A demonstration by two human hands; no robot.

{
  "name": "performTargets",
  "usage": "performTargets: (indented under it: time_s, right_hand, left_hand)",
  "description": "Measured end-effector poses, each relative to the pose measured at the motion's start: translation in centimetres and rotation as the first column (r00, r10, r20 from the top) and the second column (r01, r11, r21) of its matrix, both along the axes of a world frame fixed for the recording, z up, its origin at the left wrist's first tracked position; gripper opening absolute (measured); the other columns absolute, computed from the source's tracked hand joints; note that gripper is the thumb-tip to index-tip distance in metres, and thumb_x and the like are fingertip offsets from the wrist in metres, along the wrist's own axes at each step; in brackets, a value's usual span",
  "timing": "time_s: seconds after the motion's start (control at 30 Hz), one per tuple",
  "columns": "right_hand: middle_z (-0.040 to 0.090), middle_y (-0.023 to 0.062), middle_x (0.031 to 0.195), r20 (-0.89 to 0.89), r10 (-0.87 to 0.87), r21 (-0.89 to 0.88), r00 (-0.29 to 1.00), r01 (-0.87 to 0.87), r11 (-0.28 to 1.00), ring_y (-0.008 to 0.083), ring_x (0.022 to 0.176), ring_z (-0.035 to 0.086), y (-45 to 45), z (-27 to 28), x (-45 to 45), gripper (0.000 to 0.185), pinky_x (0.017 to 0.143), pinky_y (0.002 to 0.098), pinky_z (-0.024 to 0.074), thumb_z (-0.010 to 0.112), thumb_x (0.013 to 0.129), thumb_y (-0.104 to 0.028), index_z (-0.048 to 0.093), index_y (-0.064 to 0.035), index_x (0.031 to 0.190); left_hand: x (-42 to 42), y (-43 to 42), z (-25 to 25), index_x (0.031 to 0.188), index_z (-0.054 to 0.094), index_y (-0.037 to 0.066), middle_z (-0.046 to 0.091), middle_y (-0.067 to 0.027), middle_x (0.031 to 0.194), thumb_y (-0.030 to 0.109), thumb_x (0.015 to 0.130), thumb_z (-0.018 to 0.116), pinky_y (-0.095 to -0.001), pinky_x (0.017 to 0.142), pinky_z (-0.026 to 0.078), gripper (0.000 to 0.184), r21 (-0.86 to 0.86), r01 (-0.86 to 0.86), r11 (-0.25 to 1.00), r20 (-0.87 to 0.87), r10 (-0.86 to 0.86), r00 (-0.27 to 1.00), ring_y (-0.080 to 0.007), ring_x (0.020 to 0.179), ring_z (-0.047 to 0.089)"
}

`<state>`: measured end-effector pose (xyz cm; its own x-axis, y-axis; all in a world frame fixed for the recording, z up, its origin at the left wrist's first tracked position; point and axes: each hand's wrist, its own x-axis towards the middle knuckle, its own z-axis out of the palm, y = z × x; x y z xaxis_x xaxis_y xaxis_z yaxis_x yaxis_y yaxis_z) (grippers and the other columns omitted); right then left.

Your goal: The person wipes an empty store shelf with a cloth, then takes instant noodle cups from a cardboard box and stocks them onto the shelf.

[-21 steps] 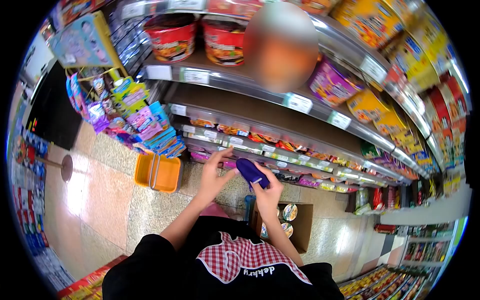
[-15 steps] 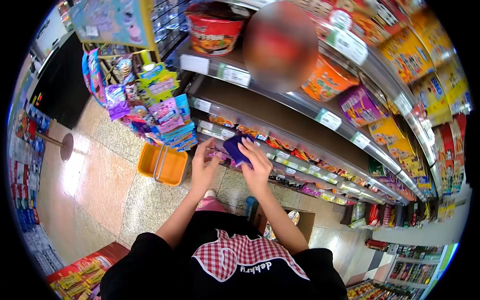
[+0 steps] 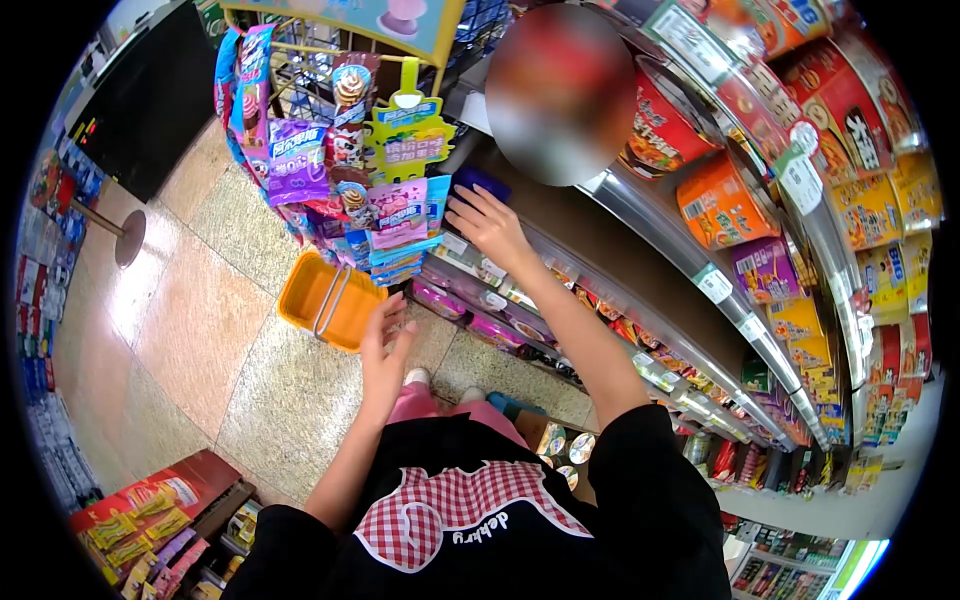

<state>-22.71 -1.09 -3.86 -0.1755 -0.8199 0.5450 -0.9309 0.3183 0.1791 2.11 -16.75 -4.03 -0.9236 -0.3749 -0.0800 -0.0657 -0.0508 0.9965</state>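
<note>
My right hand [image 3: 488, 228] reaches to the left end of a brown shelf [image 3: 585, 235], its fingers spread at the near edge of a dark purple item [image 3: 482, 183]. The fingertips lie by or on the item, and whether they grip it cannot be made out. Lower down, my left hand [image 3: 384, 345] hangs over the floor beside an orange basket [image 3: 335, 300], fingers apart and holding nothing. Hanging candy bags [image 3: 300, 160] are just left of my right hand.
Red and orange noodle bowls [image 3: 722, 200] stand on the upper shelf at right. An open carton of cups [image 3: 568, 450] sits on the floor near my feet. A display of yellow packets [image 3: 150, 520] is at lower left. A round-based pole [image 3: 130, 238] stands at far left.
My right hand has moved up and left with the purple item, from in front of my body to the shelf. My left hand has separated from it and dropped lower. The view has turned.
</note>
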Motion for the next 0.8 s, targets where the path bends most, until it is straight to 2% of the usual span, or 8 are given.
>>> performTargets:
  time_s: [0.13,0.17,0.5,0.6,0.7,0.8]
  right_hand:
    - [0.064,0.0083,0.126,-0.038,-0.014,0.085,0.999,0.017,0.996,0.0284,0.129,0.053,-1.1,-1.0,-1.2,0.025,0.113,0.0458,0.0393,0.062,0.077,-0.009,0.068,-0.0059,0.102]
    - [0.062,0.0080,0.131,-0.047,-0.037,0.124,0.998,0.042,0.991,0.0267,0.133,0.050,-1.1,-1.7,-1.3,0.027,0.115,0.0449,0.0358,0.061,0.079,-0.011,0.067,-0.0067,0.105]
    - [0.058,0.0093,0.140,-0.112,-0.059,0.222,0.992,0.083,0.971,0.0243,0.135,0.049,1.3,-1.4,-0.8,0.035,0.116,0.0431,0.0348,0.058,0.085,-0.013,0.066,-0.0051,0.119]
    - [0.058,0.0078,0.140,-0.112,-0.082,0.217,0.990,0.105,0.971,0.0238,0.136,0.048,1.9,-1.8,-0.5,0.036,0.115,0.0430,0.0364,0.059,0.083,-0.013,0.066,-0.0062,0.118]
    - [0.057,0.0072,0.142,-0.103,-0.097,0.215,0.990,0.117,0.970,0.0236,0.137,0.048,3.2,-1.7,0.0,0.037,0.115,0.0429,0.0367,0.060,0.083,-0.013,0.067,-0.0065,0.118]
    - [0.059,0.0086,0.139,-0.099,-0.089,0.192,0.991,0.106,0.976,0.0232,0.136,0.049,5.1,-1.9,0.5,0.034,0.116,0.0427,0.0350,0.061,0.085,-0.014,0.069,-0.0040,0.116]
  left_hand:
    - [0.8,-0.9,-0.3,0.139,0.052,0.005,0.060,-0.0111,0.128,0.013,0.093,0.062,-0.0346,0.096,0.045,0.048,0.010,-0.055,0.998,0.052,0.054,0.997,-0.0195,0.112,0.056]
    - [0.9,-0.9,-0.4,0.139,0.052,0.005,0.060,-0.0110,0.128,0.013,0.093,0.062,-0.0347,0.096,0.045,0.048,0.007,-0.060,0.998,0.062,0.059,0.996,-0.0194,0.112,0.056]
    - [-0.7,2.2,0.1,0.137,0.052,0.006,0.061,-0.0103,0.127,0.015,0.094,0.062,-0.0341,0.096,0.046,0.045,0.001,0.002,1.000,0.064,-0.002,0.998,-0.0201,0.111,0.056]
    - [-1.2,3.1,0.0,0.138,0.052,0.006,0.060,-0.0100,0.130,0.015,0.097,0.058,-0.0332,0.098,0.044,0.043,0.002,0.068,0.998,0.058,-0.068,0.996,-0.0181,0.113,0.056]
    - [-1.6,3.8,-0.1,0.136,0.054,0.006,0.062,-0.0117,0.125,0.013,0.093,0.062,-0.0358,0.097,0.047,0.044,-0.047,0.074,0.996,0.039,-0.072,0.997,-0.0223,0.112,0.059]
    - [-1.5,4.3,-0.5,0.134,0.055,0.005,0.062,-0.0119,0.124,0.013,0.092,0.062,-0.0364,0.097,0.047,0.043,-0.043,0.081,0.996,0.062,-0.078,0.995,-0.0228,0.112,0.059]
